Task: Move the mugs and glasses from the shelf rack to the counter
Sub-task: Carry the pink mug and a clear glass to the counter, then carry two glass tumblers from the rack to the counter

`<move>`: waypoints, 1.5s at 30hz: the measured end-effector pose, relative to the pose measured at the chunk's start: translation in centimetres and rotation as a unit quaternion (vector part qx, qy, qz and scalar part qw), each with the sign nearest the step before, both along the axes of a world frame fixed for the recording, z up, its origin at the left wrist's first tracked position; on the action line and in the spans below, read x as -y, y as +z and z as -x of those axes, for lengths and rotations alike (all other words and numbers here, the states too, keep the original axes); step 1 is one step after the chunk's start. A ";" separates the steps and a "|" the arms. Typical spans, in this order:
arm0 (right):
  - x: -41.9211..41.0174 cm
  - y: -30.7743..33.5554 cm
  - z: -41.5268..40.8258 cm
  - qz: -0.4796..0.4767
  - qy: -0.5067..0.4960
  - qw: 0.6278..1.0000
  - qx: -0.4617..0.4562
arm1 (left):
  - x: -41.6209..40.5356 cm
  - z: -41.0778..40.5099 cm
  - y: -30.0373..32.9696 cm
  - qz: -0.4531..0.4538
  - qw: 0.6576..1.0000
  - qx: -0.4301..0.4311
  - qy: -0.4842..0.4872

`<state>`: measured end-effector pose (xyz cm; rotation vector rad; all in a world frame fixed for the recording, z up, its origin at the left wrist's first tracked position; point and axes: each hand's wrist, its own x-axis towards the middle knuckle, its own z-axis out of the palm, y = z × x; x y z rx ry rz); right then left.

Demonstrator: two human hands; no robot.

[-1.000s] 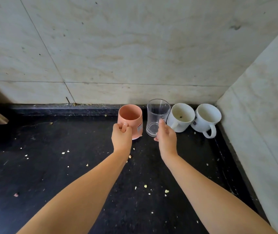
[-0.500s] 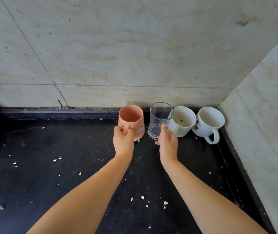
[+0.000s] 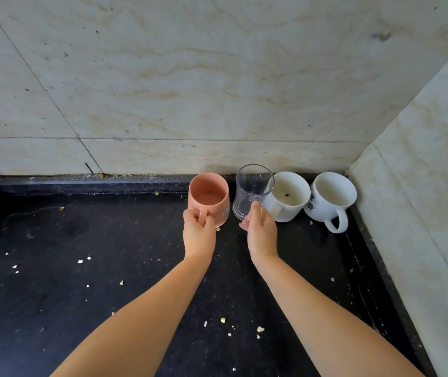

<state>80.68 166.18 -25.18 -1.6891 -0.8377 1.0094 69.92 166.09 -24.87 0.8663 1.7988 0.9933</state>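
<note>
At counter (image 3: 81,240) back-right corner: your left hand (image 3: 199,232) grips pink mug (image 3: 208,197) handle, right hand (image 3: 261,232) pinches glass (image 3: 252,190), which leans on white mug (image 3: 289,195). Careless release, glass tips.

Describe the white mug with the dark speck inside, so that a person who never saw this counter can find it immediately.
Find the corner where the two pale stone walls meet over the black counter; four vessels stand in a row there. It is the white mug second from the corner, between the clear glass and the printed white mug. Only it has a dark speck on its floor and no print showing.
</note>
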 end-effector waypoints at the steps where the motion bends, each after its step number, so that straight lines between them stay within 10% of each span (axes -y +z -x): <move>1: -0.1 0.1 -0.1 0.005 0.006 1.000 0.008 | 0.0 0.1 0.0 0.002 1.000 -0.007 -0.006; 16: 1.0 11.4 -2.3 0.081 0.135 0.966 0.206 | 0.9 4.4 9.2 0.007 0.971 -0.179 -0.156; 21: 1.8 16.7 -0.4 -0.024 0.192 0.889 0.414 | 2.9 5.7 14.4 -0.089 0.929 -0.285 -0.217; 26: 4.6 19.4 3.2 -0.171 0.272 0.722 0.612 | 6.8 9.2 17.8 -0.172 0.868 -0.412 -0.215; 45: 36.5 22.9 37.8 -0.517 0.481 0.522 0.478 | 51.1 38.2 22.5 -0.052 0.827 -0.548 0.115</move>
